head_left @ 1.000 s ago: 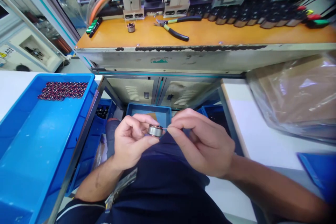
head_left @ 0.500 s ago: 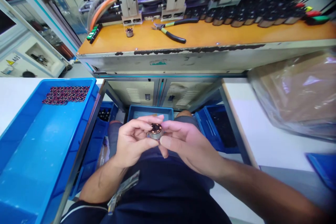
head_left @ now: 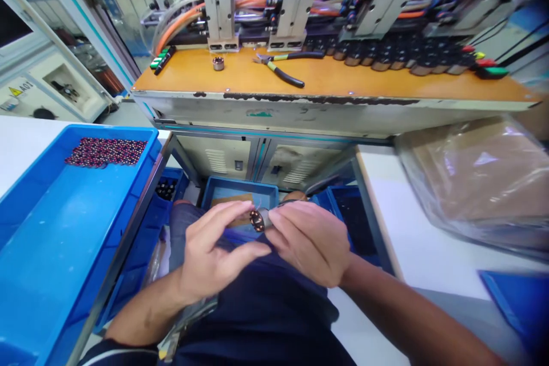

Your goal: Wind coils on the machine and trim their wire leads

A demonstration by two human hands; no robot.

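Note:
A small motor stator (head_left: 258, 221), a grey ring with copper windings inside, is held above my lap, tipped so its wound end faces left. My right hand (head_left: 309, 237) is closed on it, fingers and thumb around its grey side and covering part of it. Beside its left end is my left hand (head_left: 221, 246), open, thumb and fingers apart. Contact between the left hand and the stator cannot be made out. A thin strand seems to stick up near the winding.
On the orange bench stand another stator (head_left: 218, 63), cutting pliers (head_left: 283, 68) and several dark cylinders (head_left: 388, 60). A blue tray (head_left: 55, 223) with small dark red parts (head_left: 106, 152) is left. A plastic-wrapped carton (head_left: 476, 177) lies right; a blue bin (head_left: 268, 187) sits low ahead.
My left fingers have let go of the stator and spread apart. The stator has turned from facing up to facing left, now in my right hand alone. The view has shifted slightly.

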